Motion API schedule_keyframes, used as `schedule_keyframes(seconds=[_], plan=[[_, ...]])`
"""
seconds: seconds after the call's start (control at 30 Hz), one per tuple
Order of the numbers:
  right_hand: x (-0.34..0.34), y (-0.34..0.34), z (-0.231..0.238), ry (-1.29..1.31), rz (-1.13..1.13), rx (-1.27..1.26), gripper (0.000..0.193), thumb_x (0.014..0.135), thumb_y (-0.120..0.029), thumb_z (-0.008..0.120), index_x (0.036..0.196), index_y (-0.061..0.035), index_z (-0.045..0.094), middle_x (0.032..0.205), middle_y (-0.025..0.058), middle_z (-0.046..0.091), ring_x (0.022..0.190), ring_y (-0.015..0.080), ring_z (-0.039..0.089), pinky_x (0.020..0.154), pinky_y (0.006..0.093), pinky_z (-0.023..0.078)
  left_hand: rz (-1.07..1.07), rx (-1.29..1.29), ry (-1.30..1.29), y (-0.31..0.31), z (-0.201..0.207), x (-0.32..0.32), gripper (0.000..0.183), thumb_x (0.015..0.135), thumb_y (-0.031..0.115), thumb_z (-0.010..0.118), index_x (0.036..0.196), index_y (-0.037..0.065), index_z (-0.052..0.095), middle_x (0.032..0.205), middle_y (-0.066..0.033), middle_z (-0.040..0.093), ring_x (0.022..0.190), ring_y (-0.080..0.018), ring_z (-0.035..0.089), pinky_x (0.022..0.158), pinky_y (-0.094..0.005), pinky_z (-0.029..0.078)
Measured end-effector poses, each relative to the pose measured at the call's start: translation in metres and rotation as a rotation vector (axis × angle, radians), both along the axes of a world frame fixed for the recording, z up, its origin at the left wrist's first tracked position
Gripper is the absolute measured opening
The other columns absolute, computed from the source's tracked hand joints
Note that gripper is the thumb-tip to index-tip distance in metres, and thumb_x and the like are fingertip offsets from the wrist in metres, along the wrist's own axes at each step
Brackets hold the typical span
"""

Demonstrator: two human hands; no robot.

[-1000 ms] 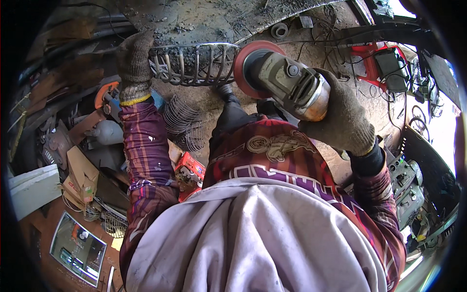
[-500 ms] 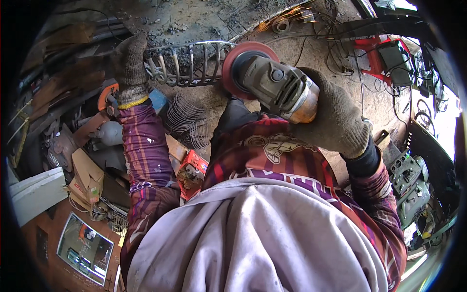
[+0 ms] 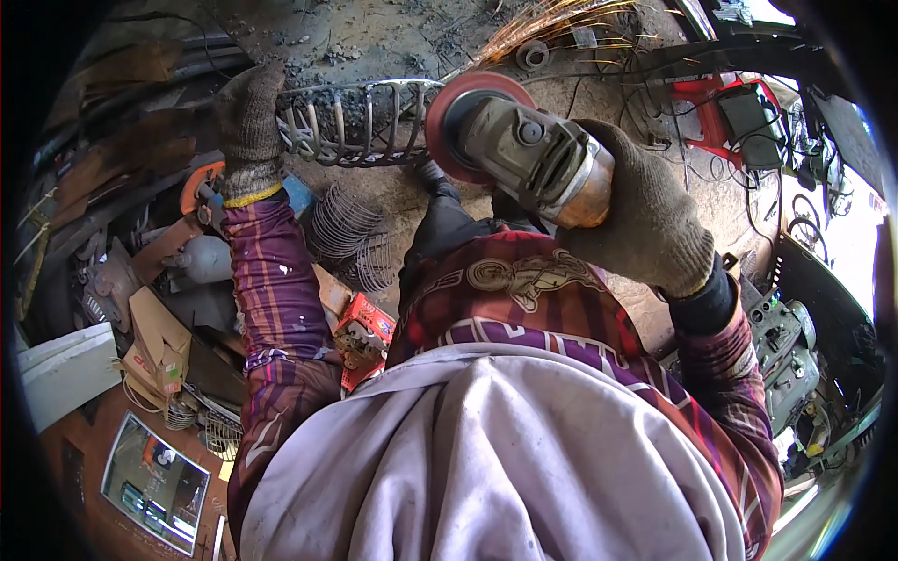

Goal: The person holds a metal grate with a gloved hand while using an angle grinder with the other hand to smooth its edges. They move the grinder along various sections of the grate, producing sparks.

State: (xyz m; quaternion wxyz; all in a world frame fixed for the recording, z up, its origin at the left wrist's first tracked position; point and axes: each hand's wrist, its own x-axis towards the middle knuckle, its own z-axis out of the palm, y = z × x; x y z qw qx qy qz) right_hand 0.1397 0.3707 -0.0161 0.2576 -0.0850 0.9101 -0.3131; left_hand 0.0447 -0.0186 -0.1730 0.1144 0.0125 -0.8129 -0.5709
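My right hand, in a knitted work glove, is closed around the rear body of an angle grinder. Its reddish disc meets the right end of a cage-like frame of bent metal rods. Orange sparks fly from there toward the far right. At the frame's left end, my gloved left hand grips it; the fingertips are partly hidden. The frame lies against the near edge of a worktop strewn with dark grit.
Wire coils and a red box lie below my left forearm. An orange-rimmed tool and a cardboard box are at the left. Cables trail over the floor near a red machine. A metal engine-like part sits at the right.
The spark stream has grown longer and denser. The grinder has shifted slightly left and up along the frame's end. My left hand keeps its place on the frame.
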Motion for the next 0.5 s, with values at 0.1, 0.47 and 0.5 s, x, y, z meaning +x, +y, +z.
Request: schedule_keyframes(seconds=[0.1, 0.47, 0.5], plan=[[0.001, 0.003, -0.007, -0.030, -0.016, -0.021, 0.081, 0.062, -0.021, 0.087, 0.134, -0.0065, 0.052, 0.114, 0.0192, 0.068, 0.106, 0.0376, 0.067, 0.089, 0.0445, 0.055, 0.038, 0.018, -0.055, 0.005, 0.008, 0.000, 0.040, 0.086, 0.034, 0.075, 0.104, -0.002, 0.074, 0.097, -0.0082, 0.074, 0.090, -0.0171, 0.067, 0.083, -0.0329, 0.052], [0.010, 0.009, 0.001, -0.122, -0.116, -0.084, 0.088, 0.059, -0.022, 0.090, 0.136, -0.0040, 0.051, 0.118, 0.0195, 0.068, 0.110, 0.0350, 0.067, 0.093, 0.0406, 0.054, 0.076, 0.030, -0.027, -0.014, -0.012, 0.000, 0.037, 0.083, 0.032, 0.075, 0.100, -0.001, 0.073, 0.092, -0.0082, 0.073, 0.087, -0.0186, 0.066, 0.080, -0.0345, 0.052], [0.008, 0.008, 0.001, -0.105, -0.106, -0.046, 0.089, 0.059, -0.022, 0.090, 0.136, -0.0039, 0.051, 0.119, 0.0198, 0.068, 0.110, 0.0352, 0.067, 0.093, 0.0408, 0.054, 0.076, 0.029, -0.025, -0.015, -0.015, 0.000, 0.037, 0.083, 0.032, 0.075, 0.100, -0.001, 0.073, 0.092, -0.0082, 0.073, 0.087, -0.0186, 0.066, 0.080, -0.0345, 0.052]])
